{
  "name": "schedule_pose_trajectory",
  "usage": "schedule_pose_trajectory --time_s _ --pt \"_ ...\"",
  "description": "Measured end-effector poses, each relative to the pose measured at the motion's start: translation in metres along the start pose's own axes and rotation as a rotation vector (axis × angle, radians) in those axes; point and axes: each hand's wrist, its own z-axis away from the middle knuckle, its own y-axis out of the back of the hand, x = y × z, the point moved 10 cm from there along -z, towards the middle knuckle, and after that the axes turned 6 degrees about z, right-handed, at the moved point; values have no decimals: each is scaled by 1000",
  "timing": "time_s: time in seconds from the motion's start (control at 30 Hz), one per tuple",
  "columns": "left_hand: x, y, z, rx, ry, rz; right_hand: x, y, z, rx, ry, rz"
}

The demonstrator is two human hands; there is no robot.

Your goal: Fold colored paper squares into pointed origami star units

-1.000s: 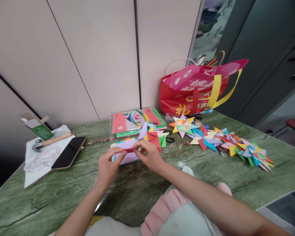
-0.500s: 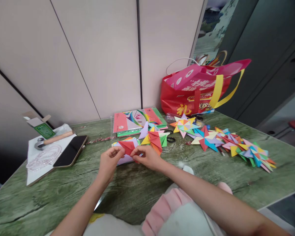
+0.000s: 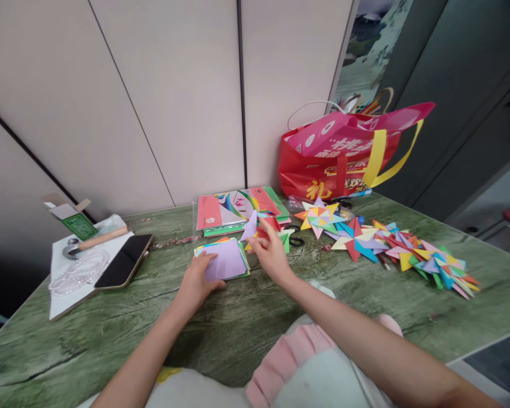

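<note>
My left hand (image 3: 199, 277) rests at the left side of a stack of coloured square paper, its fingers lying on the top purple sheet (image 3: 226, 259) and the thumb along the front edge. Over a small pile of folded paper pieces, my right hand (image 3: 272, 252) has its thumb and forefinger apart. A red folded piece (image 3: 273, 222) shows just behind its fingers. Beside them lie a purple folded piece (image 3: 250, 226) and a green one (image 3: 286, 241). The right hand covers part of this pile.
Behind the stack lie packs of coloured paper (image 3: 212, 211). Several paper stars (image 3: 318, 216) spread to the right, below a red bag (image 3: 310, 164). Black-handled scissors (image 3: 296, 242) lie near the pile. At left are a phone (image 3: 125, 260), a hammer (image 3: 102, 238) and beads (image 3: 79, 273).
The red folded paper between both hands has left the space above the stack. My right hand has moved right to the pile, while my left hand has come down onto the purple sheet.
</note>
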Motion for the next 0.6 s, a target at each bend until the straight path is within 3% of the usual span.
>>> schedule_pose_trajectory --time_s 0.13,0.37,0.6 --pt "-3 -4 0 -32 23 -43 14 -4 3 -2 -162 -142" --pt "0 -5 -1 -53 32 -38 19 -23 10 -200 -99 114" --pt "-1 -7 1 -47 -3 -11 17 -31 16 -285 -13 261"
